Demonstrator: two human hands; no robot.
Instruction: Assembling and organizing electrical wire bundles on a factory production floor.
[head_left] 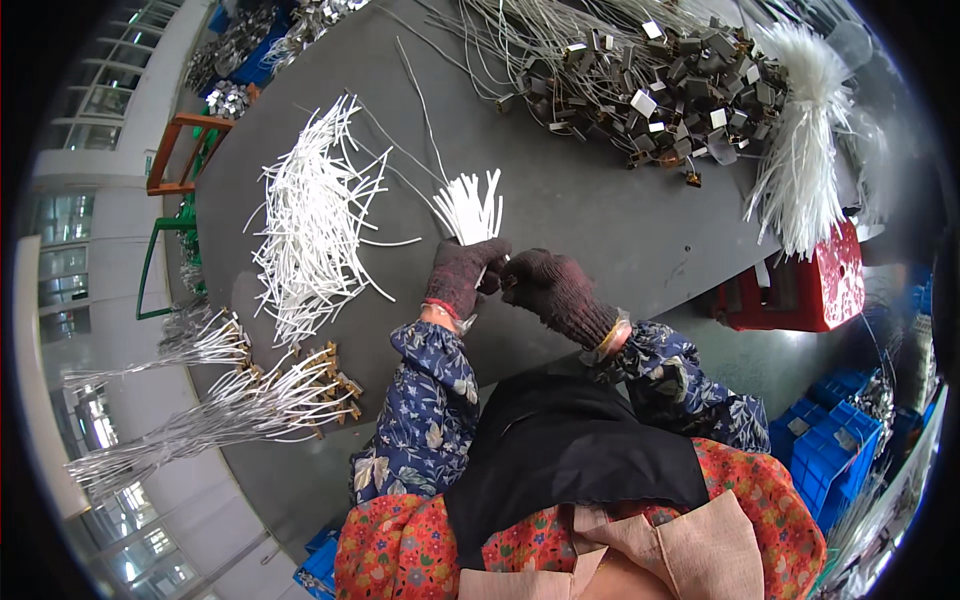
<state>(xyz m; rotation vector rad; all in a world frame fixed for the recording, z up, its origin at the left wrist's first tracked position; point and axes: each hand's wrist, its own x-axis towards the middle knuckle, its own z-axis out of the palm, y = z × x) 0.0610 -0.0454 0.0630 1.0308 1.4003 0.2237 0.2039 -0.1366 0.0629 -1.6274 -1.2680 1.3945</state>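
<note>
A bunch of short white tubes (pixel 470 210) stands up out of my left hand (pixel 465 275), whose gloved fingers are wrapped round its lower end. My right hand (pixel 550 290), in the same dark knitted glove, is closed just beside it, fingertips drawn together in a pinch. What those fingertips hold, if anything, is too small to tell. A thin grey wire (pixel 420 100) runs across the table toward the bunch. Left of my hands lies a large loose heap of similar white tubes (pixel 315 220).
Wires with square metal pieces (pixel 670 95) are heaped at the far right of the grey table (pixel 600 200). A tied white bundle (pixel 805 140) lies beside them. White-sleeved wires with brass-coloured ends (pixel 220 410) lie at the near left. Right of the table are a red stool (pixel 840 285) and blue crates (pixel 835 455).
</note>
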